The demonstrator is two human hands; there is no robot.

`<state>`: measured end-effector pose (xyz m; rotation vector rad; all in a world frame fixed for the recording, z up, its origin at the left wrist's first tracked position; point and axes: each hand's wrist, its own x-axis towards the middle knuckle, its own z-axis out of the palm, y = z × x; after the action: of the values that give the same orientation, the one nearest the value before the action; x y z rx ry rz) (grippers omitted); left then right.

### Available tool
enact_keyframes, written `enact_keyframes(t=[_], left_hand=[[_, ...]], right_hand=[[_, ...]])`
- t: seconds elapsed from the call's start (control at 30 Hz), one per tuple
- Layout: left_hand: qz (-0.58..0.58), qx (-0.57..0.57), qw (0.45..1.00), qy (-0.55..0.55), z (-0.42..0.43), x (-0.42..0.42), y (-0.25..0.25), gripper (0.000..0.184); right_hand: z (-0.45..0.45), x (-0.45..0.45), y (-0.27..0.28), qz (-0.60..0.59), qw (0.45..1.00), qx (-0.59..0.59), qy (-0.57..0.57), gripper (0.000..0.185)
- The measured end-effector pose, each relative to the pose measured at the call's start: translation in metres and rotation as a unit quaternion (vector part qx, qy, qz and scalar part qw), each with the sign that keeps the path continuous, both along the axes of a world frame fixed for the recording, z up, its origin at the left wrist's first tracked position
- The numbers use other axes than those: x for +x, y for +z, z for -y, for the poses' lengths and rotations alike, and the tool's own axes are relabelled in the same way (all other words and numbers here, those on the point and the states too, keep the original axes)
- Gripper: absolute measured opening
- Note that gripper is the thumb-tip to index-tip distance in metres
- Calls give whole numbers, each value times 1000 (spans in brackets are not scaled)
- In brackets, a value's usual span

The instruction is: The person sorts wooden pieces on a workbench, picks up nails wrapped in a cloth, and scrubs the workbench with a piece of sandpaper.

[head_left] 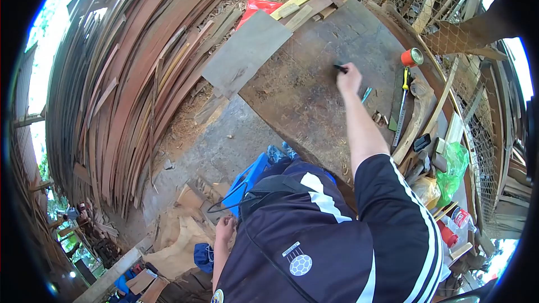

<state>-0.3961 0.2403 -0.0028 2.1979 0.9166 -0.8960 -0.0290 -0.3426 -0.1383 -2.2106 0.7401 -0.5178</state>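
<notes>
My right hand (349,80) reaches out over the dark, stained wooden board (303,73). Its fingers are closed around a short black pen-like object (340,68), whose tip points to the left; the exact kind is too small to tell. Just below that hand lies a small teal tool (366,95) on the board. My left hand (225,228) hangs low beside my body, its fingers curled in, with nothing visible in them. A grey flat sheet (247,53) overlaps the board's left corner.
On the right stand an orange can (412,57), a yellow-handled screwdriver (405,78) and a green plastic bag (453,174). Long planks (129,73) are stacked on the left. A blue plastic stool (247,182) is by my legs. Wood offcuts (314,2) lie at the far edge.
</notes>
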Motion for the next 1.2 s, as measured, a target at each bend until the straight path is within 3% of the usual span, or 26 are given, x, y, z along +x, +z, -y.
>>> enact_keyframes(t=[0.13,0.23,0.27,0.33,0.37,0.4,0.47,0.6,0.67,0.77,0.87,0.97,1.1,1.2], left_hand=[[77,15,993,-89,-5,1,-24,29],[63,-10,994,-88,32,34,9,31],[72,1,990,-119,26,33,2,31],[90,20,979,-180,14,32,-16,31],[77,13,985,-156,24,41,-3,31],[63,7,989,-131,34,50,11,31],[57,2,994,-97,39,58,21,30],[78,-13,996,-31,21,39,17,27],[62,-26,998,9,10,21,5,25],[19,-32,998,46,0,-10,-6,25],[0,-19,999,36,6,-29,-3,26],[-19,5,1000,23,8,-48,-5,28],[-4,-4,999,37,34,-32,12,28],[29,-28,999,37,40,-36,2,30]], right_hand=[[-105,-7,7,1,994,73,83,25],[-180,-25,5,32,976,145,157,25],[-203,-32,7,-35,961,216,168,25],[-243,-46,-12,-67,937,223,259,20],[-254,-52,-1,-156,898,276,306,17],[-263,-56,-12,-125,892,244,359,16],[-269,-59,1,-145,895,286,310,20],[-197,-34,18,-3,945,275,178,20],[-129,-17,55,8,977,192,90,23],[-28,7,33,-6,999,24,-33,25],[19,23,15,-37,996,-12,-75,20],[-17,40,4,-6,1000,3,-19,11],[-142,44,0,-11,989,78,128,28],[-247,16,-5,-3,955,154,252,25]])
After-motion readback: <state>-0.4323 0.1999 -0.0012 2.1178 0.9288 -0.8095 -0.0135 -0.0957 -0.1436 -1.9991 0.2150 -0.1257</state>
